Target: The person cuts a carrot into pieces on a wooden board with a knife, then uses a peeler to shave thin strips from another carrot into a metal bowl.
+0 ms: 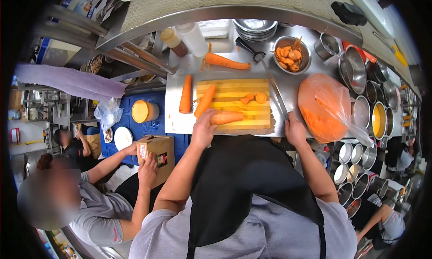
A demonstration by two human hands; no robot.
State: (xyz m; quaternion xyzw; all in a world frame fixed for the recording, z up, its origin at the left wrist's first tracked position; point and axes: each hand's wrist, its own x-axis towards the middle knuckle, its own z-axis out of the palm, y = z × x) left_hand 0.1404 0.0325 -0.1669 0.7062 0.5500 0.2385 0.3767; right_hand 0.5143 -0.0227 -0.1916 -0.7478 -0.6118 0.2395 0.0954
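My left hand (204,129) is closed on the thick end of a carrot (227,118) that lies across the lower part of a striped wooden cutting board (256,88). Another carrot (205,100) rests on the board's left edge, and a third (185,94) lies on the metal counter beside it. Cut carrot pieces (260,97) sit on the right half of the board. At the board's right side, my right hand (295,128) grips the handle end of a long knife (278,93), whose blade points up and away from me.
A metal bowl (305,63) of carrot pieces, a peeler (252,51) and a peeled carrot (227,61) are behind the board. A plastic bag (321,108) with orange contents stands right. At left, a co-worker holds a cardboard box (163,151) near a blue surface (130,103).
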